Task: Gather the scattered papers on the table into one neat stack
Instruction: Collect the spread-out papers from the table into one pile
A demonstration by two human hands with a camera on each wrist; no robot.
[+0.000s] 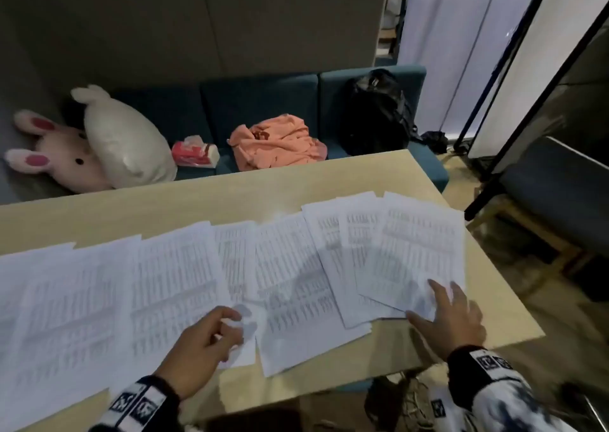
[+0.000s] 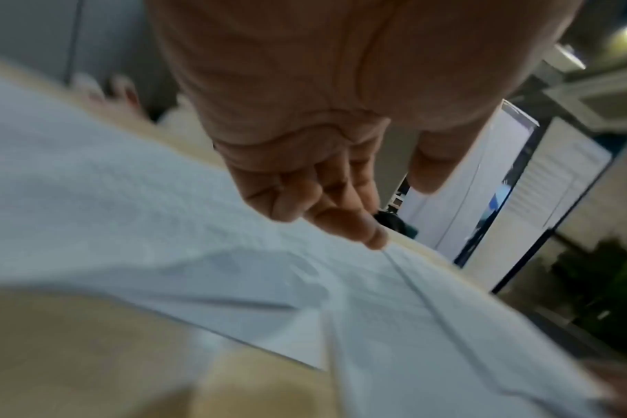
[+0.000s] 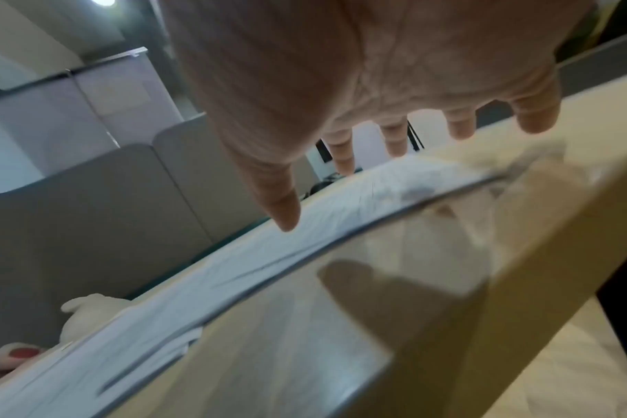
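Several printed white sheets lie fanned in an overlapping row across the light wooden table (image 1: 164,210). The row runs from the left sheets (image 1: 66,299) through a middle sheet (image 1: 290,283) to the rightmost sheet (image 1: 418,250). My left hand (image 1: 235,324) hovers low over the middle sheets near the front edge. Its fingers are loosely curled and the thumb stands apart; in the left wrist view one fingertip (image 2: 376,240) touches a paper edge. My right hand (image 1: 438,299) is spread flat over the near corner of the rightmost sheet, fingers straight (image 3: 394,141), gripping nothing.
Behind the table a teal sofa (image 1: 257,102) holds a pink plush rabbit (image 1: 62,154), a white cushion (image 1: 125,141), a red tissue pack (image 1: 194,154), an orange cloth (image 1: 276,145) and a black backpack (image 1: 375,112). The table's right edge lies close beside my right hand. A dark chair (image 1: 560,194) stands at the right.
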